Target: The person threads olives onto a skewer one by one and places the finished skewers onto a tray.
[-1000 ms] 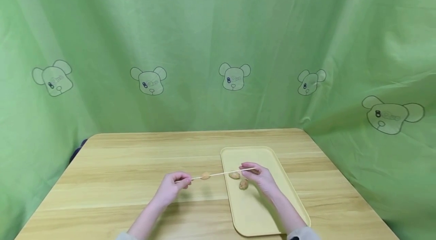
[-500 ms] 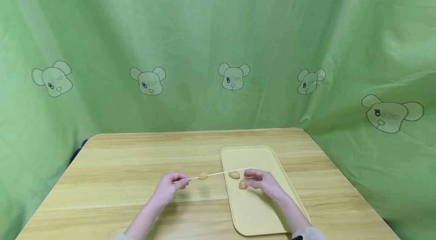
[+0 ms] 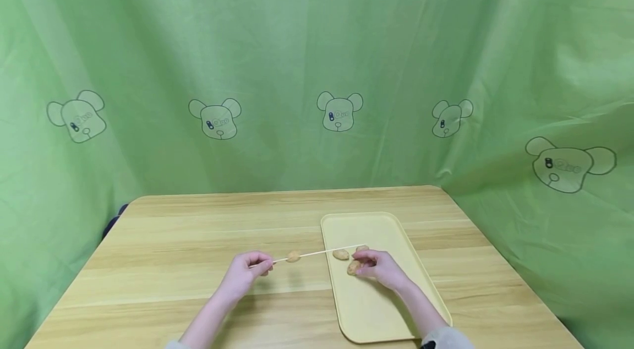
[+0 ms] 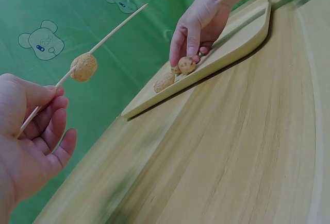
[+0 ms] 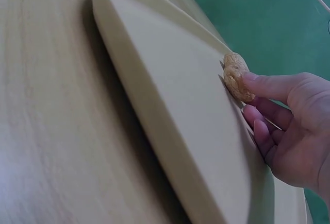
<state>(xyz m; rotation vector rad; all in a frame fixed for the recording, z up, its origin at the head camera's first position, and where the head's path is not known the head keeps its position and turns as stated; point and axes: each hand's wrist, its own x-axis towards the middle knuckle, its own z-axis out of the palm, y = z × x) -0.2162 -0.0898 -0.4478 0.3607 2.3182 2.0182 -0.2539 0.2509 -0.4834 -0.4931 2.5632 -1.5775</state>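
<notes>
Now that the right hand has left the tip of the stick, I find it at the tray, narrowed to a pinch on a brown piece; whether lifted, I cannot tell. The left hand grips the stick, bearing one threaded piece. I judge a second threading not yet begun.

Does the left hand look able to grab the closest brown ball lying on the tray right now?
Probably not yet: the left hand pinches the stick. The way to that brown ball looks free, but it would likely have to let go first.
</notes>
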